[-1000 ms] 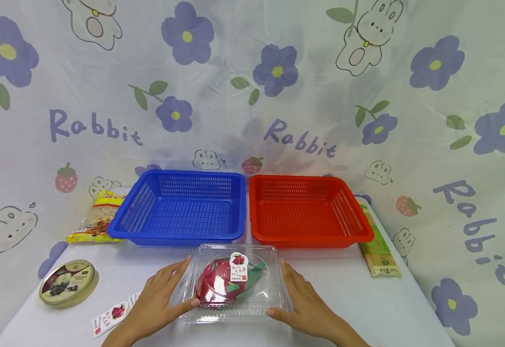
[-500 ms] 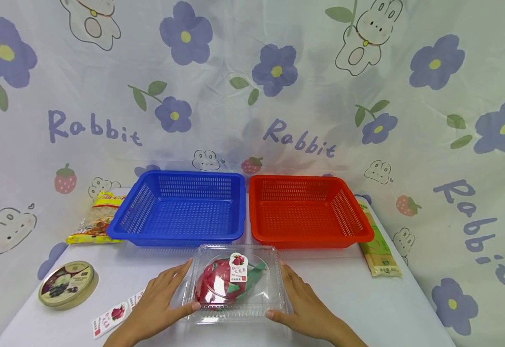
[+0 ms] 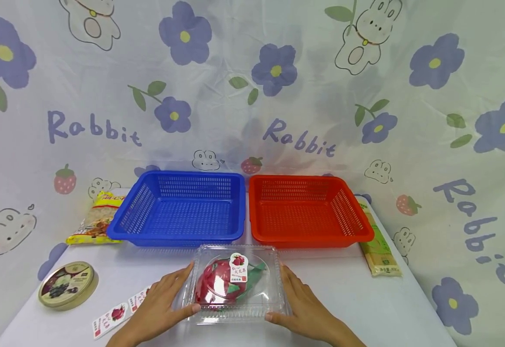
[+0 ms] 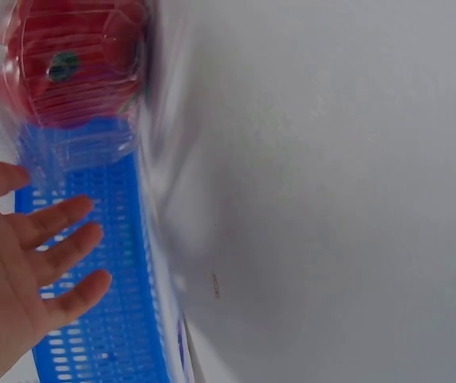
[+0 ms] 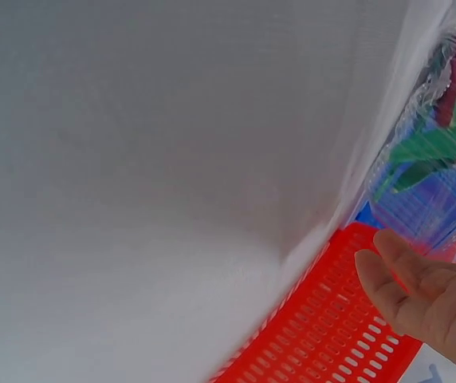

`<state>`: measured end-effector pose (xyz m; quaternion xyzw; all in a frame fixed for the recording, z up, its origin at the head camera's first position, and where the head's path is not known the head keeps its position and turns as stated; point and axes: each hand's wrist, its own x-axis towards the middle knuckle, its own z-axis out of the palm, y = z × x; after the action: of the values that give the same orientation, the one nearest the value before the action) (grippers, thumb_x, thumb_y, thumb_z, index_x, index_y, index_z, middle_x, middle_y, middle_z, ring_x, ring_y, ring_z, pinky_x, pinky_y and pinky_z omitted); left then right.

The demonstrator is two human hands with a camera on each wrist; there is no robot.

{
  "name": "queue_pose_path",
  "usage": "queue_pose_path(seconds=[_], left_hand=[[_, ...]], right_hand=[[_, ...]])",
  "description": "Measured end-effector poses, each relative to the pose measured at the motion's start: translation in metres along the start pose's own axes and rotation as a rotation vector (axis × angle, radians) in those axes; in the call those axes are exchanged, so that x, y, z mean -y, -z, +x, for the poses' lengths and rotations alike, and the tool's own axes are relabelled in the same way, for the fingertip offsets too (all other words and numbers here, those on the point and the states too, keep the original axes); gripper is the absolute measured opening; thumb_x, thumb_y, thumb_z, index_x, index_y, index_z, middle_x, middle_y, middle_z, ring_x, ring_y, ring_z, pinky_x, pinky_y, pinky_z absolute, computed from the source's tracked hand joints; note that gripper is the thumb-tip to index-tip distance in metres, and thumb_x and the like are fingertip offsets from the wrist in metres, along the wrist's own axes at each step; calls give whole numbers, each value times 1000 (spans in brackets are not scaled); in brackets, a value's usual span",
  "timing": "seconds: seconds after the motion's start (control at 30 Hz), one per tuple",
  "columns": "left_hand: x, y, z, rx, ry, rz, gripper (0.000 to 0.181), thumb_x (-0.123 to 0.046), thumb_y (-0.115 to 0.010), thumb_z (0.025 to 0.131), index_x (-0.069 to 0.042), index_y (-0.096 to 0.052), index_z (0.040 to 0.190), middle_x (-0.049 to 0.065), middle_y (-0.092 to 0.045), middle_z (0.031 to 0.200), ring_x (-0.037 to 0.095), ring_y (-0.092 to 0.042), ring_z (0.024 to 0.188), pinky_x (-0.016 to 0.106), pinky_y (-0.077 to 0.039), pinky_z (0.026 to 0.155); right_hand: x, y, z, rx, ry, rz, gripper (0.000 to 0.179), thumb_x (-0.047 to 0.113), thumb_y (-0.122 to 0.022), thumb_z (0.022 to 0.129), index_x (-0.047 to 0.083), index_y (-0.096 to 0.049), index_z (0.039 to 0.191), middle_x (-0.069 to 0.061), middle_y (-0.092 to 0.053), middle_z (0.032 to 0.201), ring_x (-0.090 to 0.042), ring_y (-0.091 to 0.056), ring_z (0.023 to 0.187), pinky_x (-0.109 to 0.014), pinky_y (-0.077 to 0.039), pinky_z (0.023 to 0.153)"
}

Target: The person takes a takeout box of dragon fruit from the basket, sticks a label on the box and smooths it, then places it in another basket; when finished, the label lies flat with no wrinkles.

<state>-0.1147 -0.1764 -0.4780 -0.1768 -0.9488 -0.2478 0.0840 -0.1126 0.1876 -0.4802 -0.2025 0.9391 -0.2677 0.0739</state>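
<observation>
In the head view, a clear plastic clamshell box (image 3: 266,299) sits at the front middle of the table with its lid down. Inside lies a red dragon fruit (image 3: 213,279) with green leaves, seen through the lid. A white dragon fruit label (image 3: 238,268) is stuck on top. My left hand (image 3: 158,301) rests along the left side, fingers extended and thumb at the front corner. On the opposite side my right hand (image 3: 306,306) lies the same way. Both wrist views show the fingers (image 4: 64,255) relaxed and spread beside the box, not curled round it.
Behind the box stand a blue basket (image 3: 178,237) and a red basket (image 3: 310,238). A strip of labels (image 3: 115,315) lies partly under the left forearm. A round tin (image 3: 67,284) and a yellow food bag (image 3: 98,217) are left; a green noodle packet (image 3: 378,246) is right.
The left hand has shifted very slightly, showing more of the label strip beside it. The box and the right hand are almost unmoved.
</observation>
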Motion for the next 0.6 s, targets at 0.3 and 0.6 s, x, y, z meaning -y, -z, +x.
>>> queue_pose_path(seconds=[0.3,0.6], left_hand=[[1,-3,-3,8,-4,-25,89,-53,-73,82,-24,-34,156,8,-56,138,34,-53,125,61,-42,95],[2,-3,-3,77,45,-82,92,-56,-70,84,-28,-25,159,13,-55,140,37,-52,127,66,-40,98]], right_hand=[[-1,-3,-1,-12,23,-12,112,68,-60,86,4,-5,159,-19,-19,163,-38,-37,140,-66,-36,105],[-4,-5,-1,-12,38,21,110,67,-60,87,9,0,160,-18,-18,163,-42,-32,144,-72,-32,103]])
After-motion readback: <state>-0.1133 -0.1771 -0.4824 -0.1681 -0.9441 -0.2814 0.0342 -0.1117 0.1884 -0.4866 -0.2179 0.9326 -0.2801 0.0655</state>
